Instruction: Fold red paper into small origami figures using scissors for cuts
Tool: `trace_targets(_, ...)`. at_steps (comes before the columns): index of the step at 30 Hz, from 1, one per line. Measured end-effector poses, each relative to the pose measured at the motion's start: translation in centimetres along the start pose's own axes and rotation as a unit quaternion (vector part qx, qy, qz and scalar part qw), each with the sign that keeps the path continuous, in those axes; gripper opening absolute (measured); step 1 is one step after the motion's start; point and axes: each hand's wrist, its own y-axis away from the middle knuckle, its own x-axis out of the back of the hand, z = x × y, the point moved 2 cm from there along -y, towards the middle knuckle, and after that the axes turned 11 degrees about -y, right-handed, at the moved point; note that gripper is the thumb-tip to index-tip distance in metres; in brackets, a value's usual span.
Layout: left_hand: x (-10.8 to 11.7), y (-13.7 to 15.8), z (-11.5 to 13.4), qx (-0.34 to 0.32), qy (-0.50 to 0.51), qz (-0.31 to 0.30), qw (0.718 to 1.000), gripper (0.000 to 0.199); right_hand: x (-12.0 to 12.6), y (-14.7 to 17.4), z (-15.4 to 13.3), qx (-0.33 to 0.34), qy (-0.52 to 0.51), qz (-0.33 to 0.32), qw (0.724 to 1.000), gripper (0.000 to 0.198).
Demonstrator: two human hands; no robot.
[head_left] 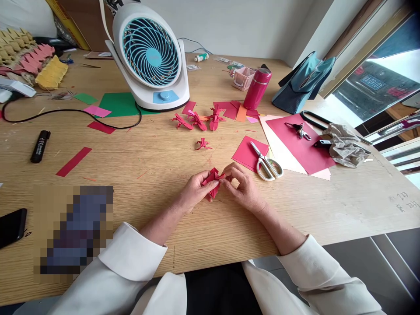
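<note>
Just above the table, near its middle, a partly folded piece of red origami paper point(214, 191) is held between both hands. My left hand point(196, 189) grips its left side, thumb across the front. My right hand point(242, 188) pinches a narrow point at its right edge. Beyond the hands lies a small red folded paper figure point(202, 143), and behind it stand several more red folded figures point(197, 120). White-handled scissors point(267, 162) rest to the right, partly over a stack of red paper squares point(246, 153).
A white and blue fan point(152, 57) stands at the back, its black cable point(65, 113) running left. At right are a pink flask point(258, 89), a teal bag point(300, 85) and larger red sheets point(297, 146). A black marker point(40, 146) and phone point(12, 227) lie left.
</note>
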Motion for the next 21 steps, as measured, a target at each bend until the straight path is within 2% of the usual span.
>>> trace_targets(6, 0.2, 0.0, -0.1, 0.011, 0.001, -0.007, 1.0, 0.046, 0.2, -0.2, 0.1, -0.066, -0.061, 0.016, 0.996, 0.024)
trace_targets(14, 0.3, -0.2, -0.2, 0.002, -0.009, -0.028, 1.0, 0.049, 0.2, 0.1, 1.3, -0.14, -0.119, 0.033, 0.982, 0.031)
trace_targets(21, 0.3, -0.2, -0.2, 0.003, -0.014, -0.04, 0.999, 0.05, 0.2, 0.2, 1.9, -0.156, -0.146, 0.039, 0.976, 0.034)
